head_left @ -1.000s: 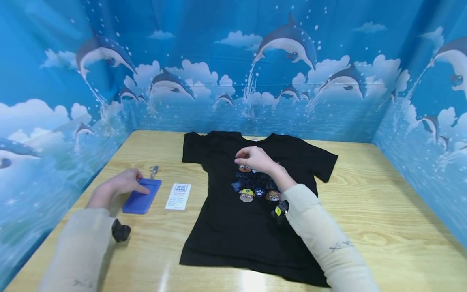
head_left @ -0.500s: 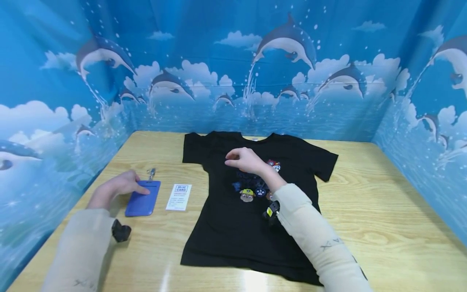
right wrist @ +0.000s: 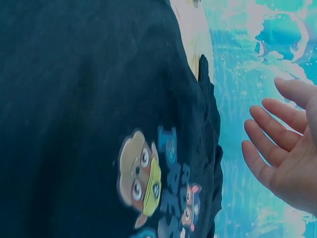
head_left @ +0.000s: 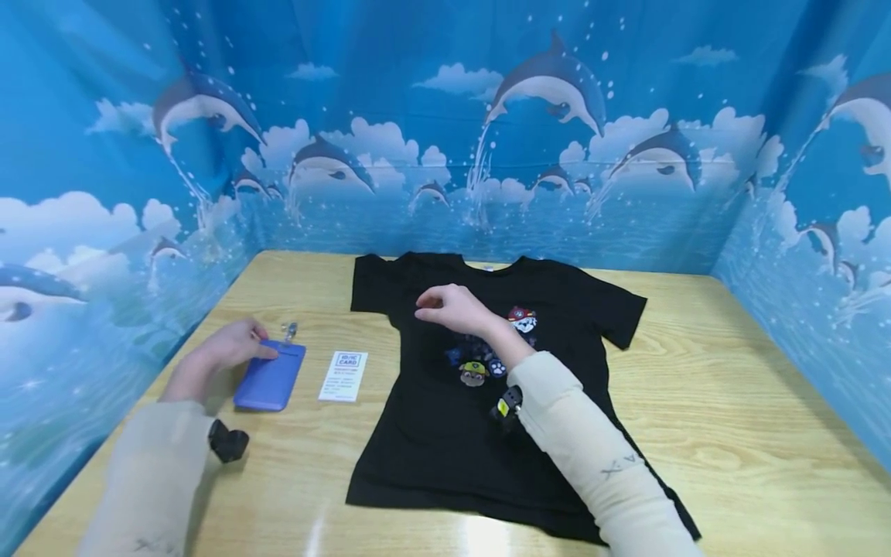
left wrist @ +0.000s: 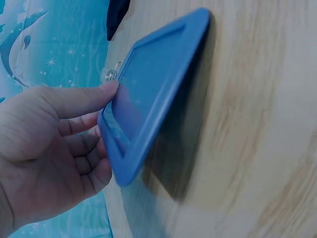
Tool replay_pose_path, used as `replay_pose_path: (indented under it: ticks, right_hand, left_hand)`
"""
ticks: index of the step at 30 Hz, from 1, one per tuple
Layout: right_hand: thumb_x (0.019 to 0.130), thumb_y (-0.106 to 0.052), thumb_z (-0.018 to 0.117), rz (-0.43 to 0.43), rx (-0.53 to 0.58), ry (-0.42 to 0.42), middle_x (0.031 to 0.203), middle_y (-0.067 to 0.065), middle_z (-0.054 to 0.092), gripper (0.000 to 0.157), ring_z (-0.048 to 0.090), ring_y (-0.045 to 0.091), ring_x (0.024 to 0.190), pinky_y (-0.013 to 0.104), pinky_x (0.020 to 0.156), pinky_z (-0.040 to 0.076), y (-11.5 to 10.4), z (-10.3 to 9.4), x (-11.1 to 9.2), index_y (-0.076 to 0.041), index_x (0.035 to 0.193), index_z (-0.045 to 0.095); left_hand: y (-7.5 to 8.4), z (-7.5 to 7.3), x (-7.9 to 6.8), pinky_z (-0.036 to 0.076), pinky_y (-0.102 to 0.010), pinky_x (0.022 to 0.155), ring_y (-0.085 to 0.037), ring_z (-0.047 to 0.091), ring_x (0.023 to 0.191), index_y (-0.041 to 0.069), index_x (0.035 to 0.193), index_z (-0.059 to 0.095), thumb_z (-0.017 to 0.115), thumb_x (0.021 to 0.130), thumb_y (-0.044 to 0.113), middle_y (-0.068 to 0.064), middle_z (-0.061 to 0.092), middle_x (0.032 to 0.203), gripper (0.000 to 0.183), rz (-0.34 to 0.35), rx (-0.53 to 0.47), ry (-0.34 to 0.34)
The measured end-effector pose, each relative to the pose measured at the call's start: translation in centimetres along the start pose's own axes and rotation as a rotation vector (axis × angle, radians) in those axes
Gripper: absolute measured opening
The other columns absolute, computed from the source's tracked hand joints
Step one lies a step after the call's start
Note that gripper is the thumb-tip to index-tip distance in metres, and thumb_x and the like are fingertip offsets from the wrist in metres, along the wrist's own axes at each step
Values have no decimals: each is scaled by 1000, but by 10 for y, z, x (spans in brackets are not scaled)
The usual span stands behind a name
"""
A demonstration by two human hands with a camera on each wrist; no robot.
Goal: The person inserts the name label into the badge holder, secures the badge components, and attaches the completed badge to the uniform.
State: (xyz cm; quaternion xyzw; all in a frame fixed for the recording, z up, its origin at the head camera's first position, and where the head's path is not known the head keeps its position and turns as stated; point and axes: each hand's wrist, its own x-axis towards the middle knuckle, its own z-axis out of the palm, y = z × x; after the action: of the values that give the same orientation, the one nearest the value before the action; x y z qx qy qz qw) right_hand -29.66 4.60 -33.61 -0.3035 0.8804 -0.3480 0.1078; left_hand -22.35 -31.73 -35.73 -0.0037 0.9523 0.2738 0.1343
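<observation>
Left hand [head_left: 224,350] is down at the near-left part of the desk [head_left: 731,402], and it has the blue card holder [head_left: 271,374] by its far edge. The left wrist view shows it best: the thumb lies on top of the holder, the fingers [left wrist: 81,153] curl underneath, so it is pinching that edge, and that edge looks tipped up off the wood with a shadow under it. A small metal clip [head_left: 289,332] sits at the far end of the holder, just past the fingertips.

Just beside the holder, toward the shirt, a white card [head_left: 344,376] lies flat on the desk with printed text facing up (too small to read beyond a heading).

Over to the right hand [head_left: 452,308]: it hovers above the chest of the black T-shirt [head_left: 445,449], holding nothing. In the right wrist view the fingers [right wrist: 270,144] are loosely spread and slightly bent, clear of the cloth. The shirt is laid out flat in the middle of the desk, collar toward the back wall, both short sleeves out to the sides, cartoon pup print [head_left: 487,363] on the front, partly hidden by the forearm.

Both arms wear pale sleeves, each with a small black camera strapped at the wrist. All around the desk stands a blue backdrop [head_left: 445,139] with dolphins and clouds.
</observation>
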Motion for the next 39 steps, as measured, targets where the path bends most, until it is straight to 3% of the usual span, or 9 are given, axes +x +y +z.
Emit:
replay_pose_path:
  ticks: [4, 14, 20, 25, 31, 39]
  right_hand:
    - [92, -24, 57, -3, 0, -14, 110, 6, 62, 33, 58, 17, 97, 31, 81, 47, -5, 5, 3, -4, 118, 61]
    - [93, -24, 56, -20, -15, -50, 114, 6, 61, 35, 57, 16, 101, 29, 83, 46, -19, 20, 12, -4, 122, 58]
    - [93, -30, 55, -61, -23, -48, 110, 3, 63, 37, 58, 13, 98, 28, 82, 45, -19, 27, 19, -7, 121, 59]
    - [93, -29, 55, -65, -31, -52, 109, 3, 62, 36, 57, 12, 96, 27, 81, 45, -23, 31, 22, -7, 121, 59]
    - [94, -23, 54, -47, -31, -52, 114, 8, 60, 36, 56, 17, 101, 29, 83, 45, -34, 35, 24, -3, 124, 57]
    - [93, -24, 55, -27, -1, -31, 118, 7, 59, 36, 55, 16, 106, 27, 83, 45, -40, 42, 29, -4, 124, 57]
  left_hand:
    - [0, -2, 1, 40, -54, 85, -47, 48, 103, -14, 114, 48, 62, 86, 21, -32, 51, 113, 47, 53, 30, 15]
    - [-2, -1, 0, 42, -50, 80, -41, 51, 95, -14, 109, 52, 53, 91, 13, -31, 54, 102, 32, 122, 5, 54]
    - [1, -6, -2, 45, -39, 75, -34, 53, 91, -15, 110, 49, 42, 94, 7, -28, 55, 101, 28, 117, -89, 38]
    - [4, -9, -2, 45, -32, 70, -30, 54, 88, -17, 110, 48, 40, 94, 5, -27, 56, 99, 28, 123, -139, 51]
    - [11, -13, 0, 45, -34, 73, -30, 55, 90, -16, 113, 46, 39, 97, 8, -27, 54, 103, 29, 114, -191, 70]
    - [24, -11, 4, 45, -39, 76, -29, 54, 89, -11, 114, 46, 39, 97, 11, -26, 54, 105, 29, 115, -180, 78]
